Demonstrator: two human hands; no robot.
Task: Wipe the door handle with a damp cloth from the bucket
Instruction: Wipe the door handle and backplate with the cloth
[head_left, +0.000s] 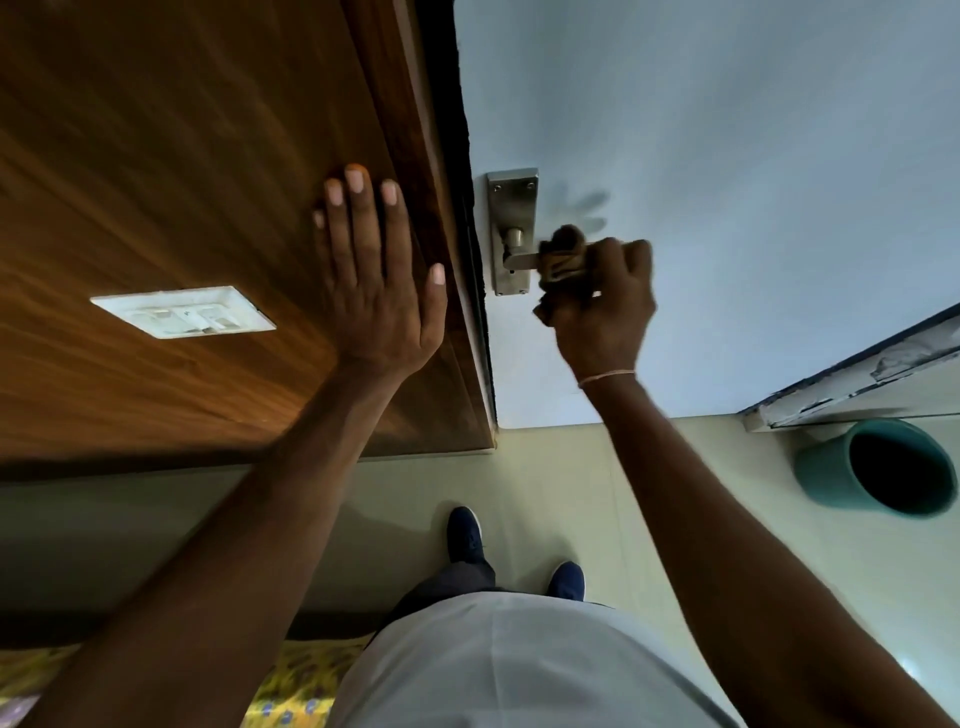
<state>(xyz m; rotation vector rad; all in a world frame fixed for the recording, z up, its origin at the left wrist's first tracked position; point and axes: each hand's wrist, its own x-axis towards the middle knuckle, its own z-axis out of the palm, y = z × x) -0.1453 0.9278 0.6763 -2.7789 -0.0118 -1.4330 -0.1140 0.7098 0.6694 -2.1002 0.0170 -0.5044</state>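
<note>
My right hand (597, 296) grips cloth (563, 254) around door handle (522, 258); left hand (382, 280) flat, open on wood panel (156, 182). Risk: damp cloth slips off lever.

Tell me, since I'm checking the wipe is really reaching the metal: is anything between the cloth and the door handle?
Nothing visible. The right hand holds the cloth wrapped directly around the door handle. The left hand rests flat on the wooden panel, clear of it.
</note>
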